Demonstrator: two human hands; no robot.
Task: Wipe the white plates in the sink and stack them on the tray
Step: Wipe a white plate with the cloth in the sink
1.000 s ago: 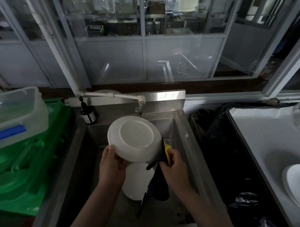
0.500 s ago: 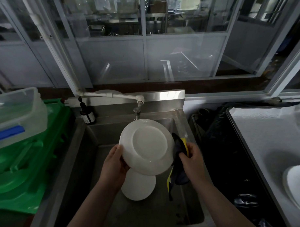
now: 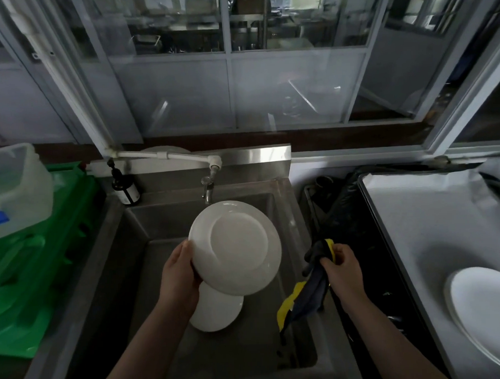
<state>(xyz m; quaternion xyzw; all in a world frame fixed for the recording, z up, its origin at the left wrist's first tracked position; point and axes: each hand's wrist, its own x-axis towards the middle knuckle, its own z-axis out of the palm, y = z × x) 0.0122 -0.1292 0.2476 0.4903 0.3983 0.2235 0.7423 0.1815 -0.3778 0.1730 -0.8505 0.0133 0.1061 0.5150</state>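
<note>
Plate up over the steel sink point(image 3: 148, 227)!
Left hand point(image 3: 178, 274) grips the round white plate point(image 3: 235, 246) by its rim, tilted; right hand point(image 3: 343, 268) clutches a dark-and-yellow cloth point(image 3: 309, 289) beside it.

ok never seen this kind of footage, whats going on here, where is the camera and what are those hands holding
There is no machine here: a person wears a wide-angle camera on the head, looking forward and down, so you see their own two arms. It is a single view.

The left hand holds a white plate by its edge, tilted up above a steel sink, with its underside towards the camera. The right hand has its grip on a dark and yellow cloth, held apart from the plate. Another white plate lies in the sink bottom, under the tap.

To the right is a tray with a plate already on it. On the left are green crates, a clear plastic tub, and a dark pump bottle.
</note>
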